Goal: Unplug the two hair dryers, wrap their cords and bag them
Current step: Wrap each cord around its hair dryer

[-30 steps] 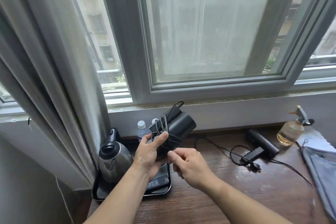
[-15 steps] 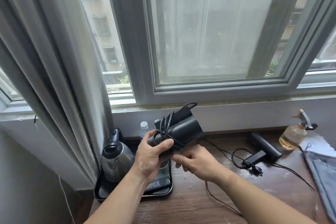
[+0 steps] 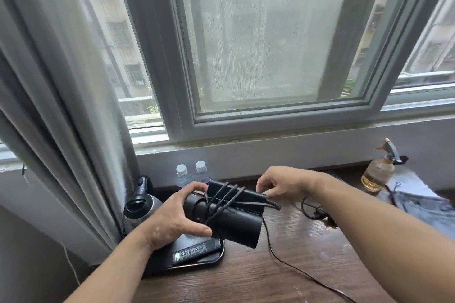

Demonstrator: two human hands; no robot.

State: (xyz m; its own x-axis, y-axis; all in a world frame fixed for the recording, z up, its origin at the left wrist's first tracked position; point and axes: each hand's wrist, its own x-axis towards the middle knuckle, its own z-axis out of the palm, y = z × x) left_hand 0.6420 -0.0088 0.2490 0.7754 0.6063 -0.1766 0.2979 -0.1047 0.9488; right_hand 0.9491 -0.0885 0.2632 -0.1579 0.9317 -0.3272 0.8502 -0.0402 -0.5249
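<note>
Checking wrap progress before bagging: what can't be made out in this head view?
- Second hair dryer: out of sight, perhaps behind the right forearm.
- Loose black cord: plug end leaves the bottom edge.
- Grey fabric bag: cut by the right edge.
- Black remote's button labels: too small.
</note>
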